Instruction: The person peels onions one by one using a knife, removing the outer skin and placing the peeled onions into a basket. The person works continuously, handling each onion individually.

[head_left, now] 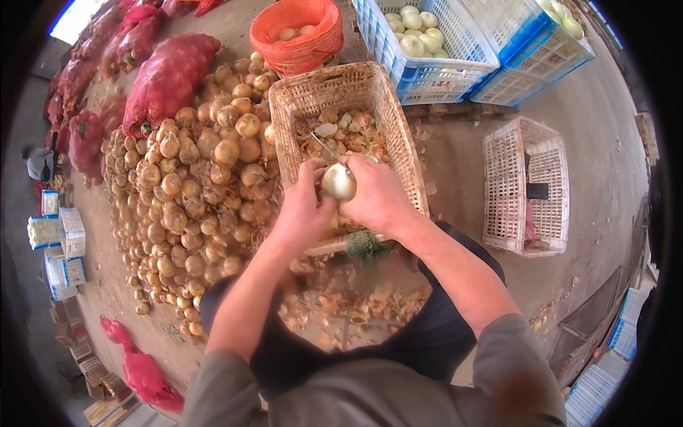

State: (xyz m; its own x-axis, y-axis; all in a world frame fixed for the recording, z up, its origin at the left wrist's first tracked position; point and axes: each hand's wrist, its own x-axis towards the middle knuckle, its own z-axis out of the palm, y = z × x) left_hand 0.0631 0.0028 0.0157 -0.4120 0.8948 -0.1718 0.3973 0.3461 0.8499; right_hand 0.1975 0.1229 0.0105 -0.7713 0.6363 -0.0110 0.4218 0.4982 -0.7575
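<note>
Over a dirty plastic crate, both hands meet around a partly peeled, whitish onion. My left hand grips the onion from its left side. A small knife is in my right hand, its blade pointing up and left; the right fingers also touch the onion. Onion skins and scraps lie inside the crate, and a green net is bunched at its near rim. To the left spreads a large heap of unpeeled onions.
A red mesh bag holding onions stands beyond the crate. Peeled onions fill part of a blue-and-white crate; more crates stand beside it. A white crate lies at right. Full red mesh sacks are at upper left. Skins litter the floor between my legs.
</note>
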